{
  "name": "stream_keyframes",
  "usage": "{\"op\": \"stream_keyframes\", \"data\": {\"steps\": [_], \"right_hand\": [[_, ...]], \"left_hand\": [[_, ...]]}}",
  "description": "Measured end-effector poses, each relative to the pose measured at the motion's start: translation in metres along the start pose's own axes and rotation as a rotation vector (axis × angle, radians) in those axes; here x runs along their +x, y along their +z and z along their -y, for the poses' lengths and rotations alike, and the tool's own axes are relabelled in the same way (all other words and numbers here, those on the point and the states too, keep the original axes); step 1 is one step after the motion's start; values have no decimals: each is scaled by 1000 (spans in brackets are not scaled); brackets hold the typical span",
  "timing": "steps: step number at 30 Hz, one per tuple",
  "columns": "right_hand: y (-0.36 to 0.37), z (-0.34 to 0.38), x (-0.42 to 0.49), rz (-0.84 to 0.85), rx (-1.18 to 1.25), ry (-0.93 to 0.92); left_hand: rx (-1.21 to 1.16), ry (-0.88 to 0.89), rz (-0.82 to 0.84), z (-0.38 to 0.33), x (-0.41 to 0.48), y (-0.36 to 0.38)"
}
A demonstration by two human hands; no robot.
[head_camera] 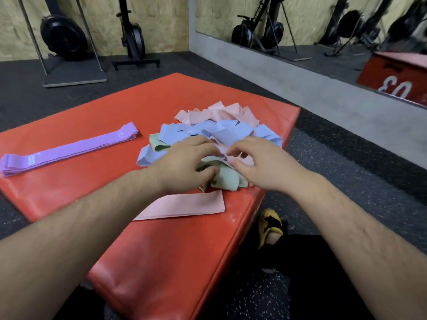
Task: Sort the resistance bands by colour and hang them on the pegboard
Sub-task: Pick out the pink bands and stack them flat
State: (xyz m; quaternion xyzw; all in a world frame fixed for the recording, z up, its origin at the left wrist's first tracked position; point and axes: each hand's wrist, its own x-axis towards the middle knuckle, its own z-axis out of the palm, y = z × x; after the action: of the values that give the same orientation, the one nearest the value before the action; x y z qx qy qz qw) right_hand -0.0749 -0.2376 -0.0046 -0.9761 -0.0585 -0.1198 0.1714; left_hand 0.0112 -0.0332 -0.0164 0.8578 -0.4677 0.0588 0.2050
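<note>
On the red pad [115, 250], one purple stack [69, 150] is laid flat at the left, seemingly a finished colour, and one pink band [184, 206] is set apart nearer, likely starting another. The mixed pile [231, 132] of pink, blue and green cannot be counted. A green band [227, 181] is gripped by the left hand [184, 162]; whether anything is pinched by the curled right hand [261, 162] cannot be told.

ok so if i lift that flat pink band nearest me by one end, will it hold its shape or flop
Probably flops: the flat pink elastic band looks thin, and like bands in the mixed pile of crumpled bands fold freely. Likely light. Lying flat on the red padded box, it should slide rather than roll.
</note>
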Motion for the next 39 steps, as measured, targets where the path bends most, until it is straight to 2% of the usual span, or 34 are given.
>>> {"op": "stream_keyframes", "data": {"steps": [5,11,16,19,22,28,33,36,39], "right_hand": [[-10,-60,-8,171,-76,246],[7,-71,2,153,-70,230],[21,-74,12,380,-99,251],[20,-76,14,327,-99,255],[13,-72,13,235,-59,265],[-15,-37,12,-105,313,176],[-26,10,23,-272,601,-5],[-28,29,32,-252,720,-50],[-21,34,44,-57,650,6]], "left_hand": [[28,6,45,-19,33,23],[172,15,90,-23,54,49],[294,-31,246,-17,52,55],[294,-24,247,-14,54,55],[192,-68,237,-15,55,50],[-294,-171,-44,-26,52,20],[-436,-166,-349,-28,42,-12],[-537,-240,-475,-26,32,-37],[-734,-364,-602,-18,21,-63]]}}
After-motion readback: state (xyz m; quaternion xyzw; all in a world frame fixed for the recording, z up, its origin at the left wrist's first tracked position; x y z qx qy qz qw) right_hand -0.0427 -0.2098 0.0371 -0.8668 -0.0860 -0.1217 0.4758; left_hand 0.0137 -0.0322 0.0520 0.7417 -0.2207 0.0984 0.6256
